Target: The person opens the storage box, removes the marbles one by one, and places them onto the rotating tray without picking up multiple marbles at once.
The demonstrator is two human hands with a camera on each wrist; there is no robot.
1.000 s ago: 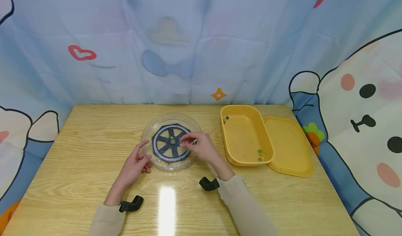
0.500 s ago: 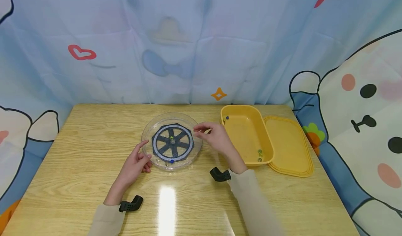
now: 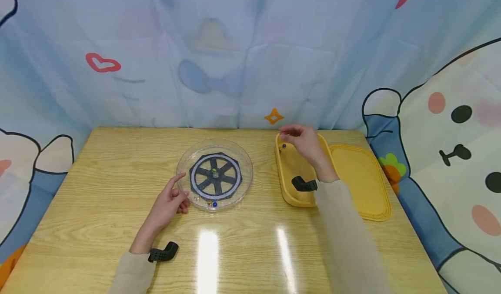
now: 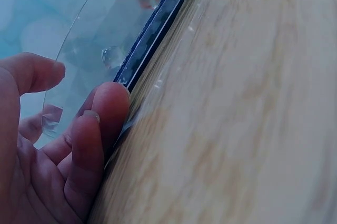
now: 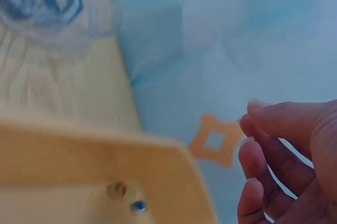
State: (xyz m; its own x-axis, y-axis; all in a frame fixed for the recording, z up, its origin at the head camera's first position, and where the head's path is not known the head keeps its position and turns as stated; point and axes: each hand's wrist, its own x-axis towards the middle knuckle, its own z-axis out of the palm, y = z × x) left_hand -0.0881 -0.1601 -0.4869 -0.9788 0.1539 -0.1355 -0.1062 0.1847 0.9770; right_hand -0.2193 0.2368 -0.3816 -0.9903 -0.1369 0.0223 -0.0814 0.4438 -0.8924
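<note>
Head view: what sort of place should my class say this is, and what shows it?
Probably an indoor activity or filming corner, though little of the room shows: a wood-grain table, a cartoon-print curtain hung behind it, and a black device at each wrist.

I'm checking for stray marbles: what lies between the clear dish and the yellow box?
Only bare wooden table lies between the clear dish and the yellow box; the head view shows it.
</note>
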